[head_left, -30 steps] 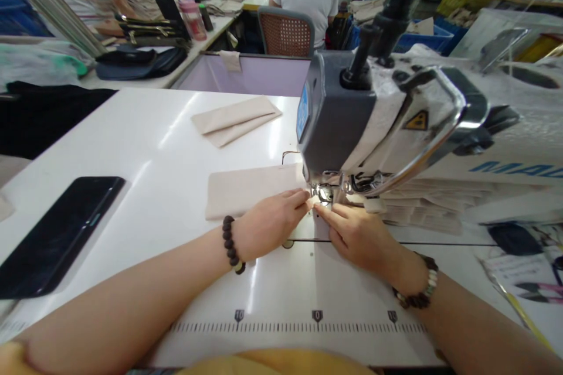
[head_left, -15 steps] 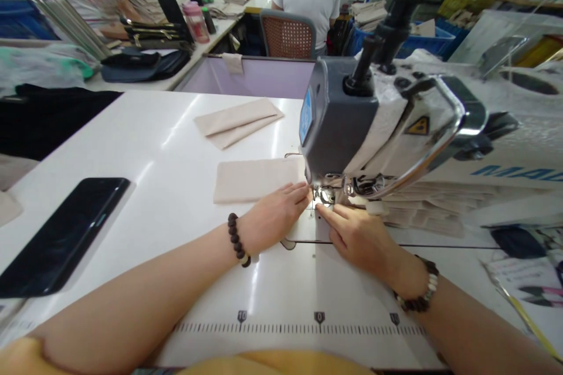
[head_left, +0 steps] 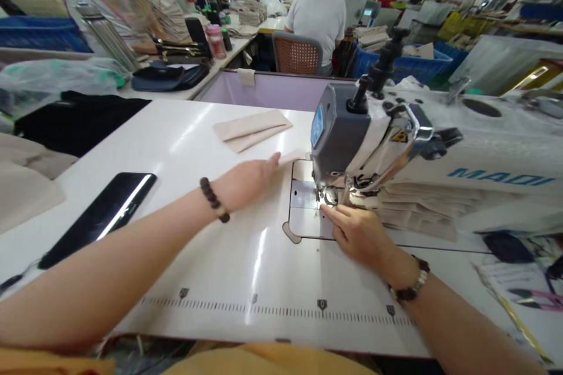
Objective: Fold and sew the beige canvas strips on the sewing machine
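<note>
My left hand (head_left: 246, 181) reaches out to the left of the sewing machine (head_left: 347, 129), fingers closed over a beige fabric piece (head_left: 292, 156); only the piece's far tip shows past my fingertips. My right hand (head_left: 358, 231) rests on the table at the metal needle plate (head_left: 303, 211). Its index finger points at the presser foot (head_left: 328, 194) and its other fingers are curled; I cannot make out anything in them. A pile of folded beige pieces (head_left: 250, 129) lies farther back on the white table (head_left: 176, 146).
A stack of beige fabric (head_left: 417, 211) sits under the machine arm at right. A black phone (head_left: 105, 211) lies at left, black cloth (head_left: 74, 120) beyond it. Scissors (head_left: 536, 299) lie at far right. A person in a white shirt (head_left: 319, 17) sits ahead.
My left hand has pulled the beige piece away from the needle, back and to the left. The needle plate is now bare. My right hand stayed at the presser foot. My view rose.
</note>
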A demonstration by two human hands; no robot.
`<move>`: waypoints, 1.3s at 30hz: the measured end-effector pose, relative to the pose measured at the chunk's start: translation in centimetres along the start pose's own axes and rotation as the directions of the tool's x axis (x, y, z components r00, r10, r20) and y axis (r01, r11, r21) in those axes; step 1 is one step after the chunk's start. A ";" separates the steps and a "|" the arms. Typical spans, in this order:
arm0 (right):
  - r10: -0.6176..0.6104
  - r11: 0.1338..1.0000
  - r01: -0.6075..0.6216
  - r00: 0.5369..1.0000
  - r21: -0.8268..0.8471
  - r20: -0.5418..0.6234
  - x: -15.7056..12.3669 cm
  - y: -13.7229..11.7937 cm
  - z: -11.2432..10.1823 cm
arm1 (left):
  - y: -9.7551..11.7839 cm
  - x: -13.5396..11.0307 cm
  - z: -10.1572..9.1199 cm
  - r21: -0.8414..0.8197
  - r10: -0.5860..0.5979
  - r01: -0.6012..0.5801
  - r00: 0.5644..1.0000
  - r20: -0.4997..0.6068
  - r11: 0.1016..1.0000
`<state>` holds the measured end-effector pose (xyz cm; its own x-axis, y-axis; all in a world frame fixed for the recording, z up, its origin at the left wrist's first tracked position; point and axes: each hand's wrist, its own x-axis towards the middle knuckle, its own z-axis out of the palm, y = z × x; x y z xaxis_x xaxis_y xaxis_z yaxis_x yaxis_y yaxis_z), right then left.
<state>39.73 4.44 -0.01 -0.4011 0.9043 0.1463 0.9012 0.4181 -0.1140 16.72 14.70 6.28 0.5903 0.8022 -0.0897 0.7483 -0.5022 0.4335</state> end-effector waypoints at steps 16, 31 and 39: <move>-0.008 1.000 0.009 1.000 0.018 -0.009 0.0 -0.2 -0.3 | 1.7 -5.3 5.1 0.294 0.459 -0.431 0.888 -0.029 0.853; -0.159 0.984 0.164 0.985 0.072 -0.074 -0.6 0.4 -0.1 | 2.4 -0.2 6.9 0.239 0.523 -0.511 0.852 0.014 0.826; -0.094 0.994 0.090 0.993 -0.065 -0.068 -0.3 0.2 0.3 | 1.7 1.0 7.0 0.221 0.539 -0.522 0.842 -0.021 0.824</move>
<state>39.95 4.25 -0.38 -0.4724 0.8528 0.2225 0.8701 0.4915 -0.0362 20.65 12.39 0.66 0.8941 0.4113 0.1772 0.3751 -0.9039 0.2058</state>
